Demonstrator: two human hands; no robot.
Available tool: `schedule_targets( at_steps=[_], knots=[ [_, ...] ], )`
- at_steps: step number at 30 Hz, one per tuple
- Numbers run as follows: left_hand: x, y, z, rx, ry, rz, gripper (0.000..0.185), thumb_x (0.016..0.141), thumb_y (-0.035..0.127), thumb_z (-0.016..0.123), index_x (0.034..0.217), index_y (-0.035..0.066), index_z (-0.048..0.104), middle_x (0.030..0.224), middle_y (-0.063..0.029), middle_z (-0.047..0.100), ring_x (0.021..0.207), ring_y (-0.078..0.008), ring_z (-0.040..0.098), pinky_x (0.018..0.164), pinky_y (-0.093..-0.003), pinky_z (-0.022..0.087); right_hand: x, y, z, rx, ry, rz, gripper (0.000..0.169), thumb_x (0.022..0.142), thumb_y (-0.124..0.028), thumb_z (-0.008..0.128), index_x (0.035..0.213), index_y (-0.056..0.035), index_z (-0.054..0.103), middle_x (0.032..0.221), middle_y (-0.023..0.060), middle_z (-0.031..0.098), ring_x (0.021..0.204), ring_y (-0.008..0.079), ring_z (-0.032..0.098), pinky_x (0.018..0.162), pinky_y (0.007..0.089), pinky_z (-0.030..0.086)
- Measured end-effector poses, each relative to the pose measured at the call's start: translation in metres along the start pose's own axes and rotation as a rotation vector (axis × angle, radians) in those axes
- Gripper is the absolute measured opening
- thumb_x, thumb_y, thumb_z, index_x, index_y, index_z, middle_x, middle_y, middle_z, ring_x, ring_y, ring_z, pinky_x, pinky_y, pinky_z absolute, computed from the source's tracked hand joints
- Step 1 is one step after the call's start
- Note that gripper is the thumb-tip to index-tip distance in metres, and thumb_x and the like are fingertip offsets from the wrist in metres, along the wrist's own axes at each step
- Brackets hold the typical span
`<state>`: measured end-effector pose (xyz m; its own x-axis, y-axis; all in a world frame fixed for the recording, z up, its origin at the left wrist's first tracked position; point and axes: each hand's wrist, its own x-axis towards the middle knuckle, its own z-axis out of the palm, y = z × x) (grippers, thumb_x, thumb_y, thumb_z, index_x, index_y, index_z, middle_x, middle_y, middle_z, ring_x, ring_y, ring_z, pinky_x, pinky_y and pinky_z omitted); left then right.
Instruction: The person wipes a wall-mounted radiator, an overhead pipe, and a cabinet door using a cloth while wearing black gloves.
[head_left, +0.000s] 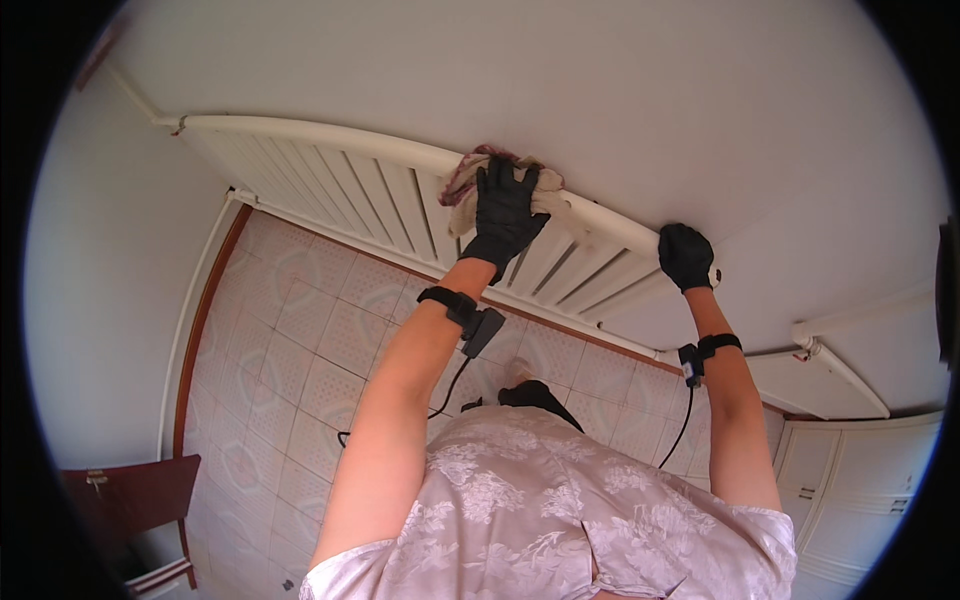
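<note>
A white wall radiator (382, 154) with a thick rounded top pipe and vertical slats runs across the view. My left hand (508, 202), in a black glove, presses with spread fingers on a crumpled beige cloth with a dark red edge (459, 187). The cloth is draped over the top pipe, and part of it hangs down the front. At the right end of the radiator, my right hand (685, 256), also in a black glove, is curled over the end of the top pipe. Both forearms carry a strapped black device with a cable.
Patterned floor tiles (300, 360) with a brown skirting lie below. White pipes run along the wall at left. A dark red wooden piece of furniture (135, 491) stands at lower left, white cabinets (855, 480) at lower right. Another white panel (817, 382) is on the right.
</note>
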<state>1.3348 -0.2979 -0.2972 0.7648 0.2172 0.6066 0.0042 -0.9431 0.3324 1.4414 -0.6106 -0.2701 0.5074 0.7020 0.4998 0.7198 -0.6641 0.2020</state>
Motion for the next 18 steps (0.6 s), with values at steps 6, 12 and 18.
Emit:
schedule_targets(
  at_steps=[6,12,18],
  knots=[
    [0.012,-0.033,0.000,0.089,0.084,0.033,0.042,0.070,0.026,0.060,0.109,0.011,0.056,0.108,-0.0131,0.055,0.110,-0.0320,0.047,0.096,-0.0554,0.030,0.002,0.000,-0.001,0.038,-0.005,-0.018,0.007,0.076,-0.015,0.057,0.073,-0.0100,0.054,0.070,0.0093,0.054,0.067,0.0283,0.057,0.060,0.0399,0.046],
    [0.017,-0.105,-0.004,0.148,0.200,0.022,0.038,0.074,0.023,0.056,0.110,0.012,0.056,0.110,-0.0105,0.056,0.111,-0.0288,0.048,0.097,-0.0550,0.029,0.003,-0.001,-0.003,0.014,0.009,-0.035,0.005,0.076,-0.016,0.057,0.076,-0.0108,0.056,0.072,0.0087,0.056,0.068,0.0280,0.057,0.060,0.0392,0.047],
    [0.032,-0.204,-0.072,0.377,0.006,-0.235,0.038,0.074,0.027,0.059,0.111,0.018,0.057,0.112,-0.0048,0.055,0.116,-0.0248,0.046,0.105,-0.0567,0.019,0.006,-0.008,-0.011,0.032,0.069,-0.035,0.006,0.077,-0.012,0.057,0.080,-0.0098,0.062,0.076,0.0097,0.060,0.068,0.0285,0.058,0.061,0.0385,0.048]
  ],
)
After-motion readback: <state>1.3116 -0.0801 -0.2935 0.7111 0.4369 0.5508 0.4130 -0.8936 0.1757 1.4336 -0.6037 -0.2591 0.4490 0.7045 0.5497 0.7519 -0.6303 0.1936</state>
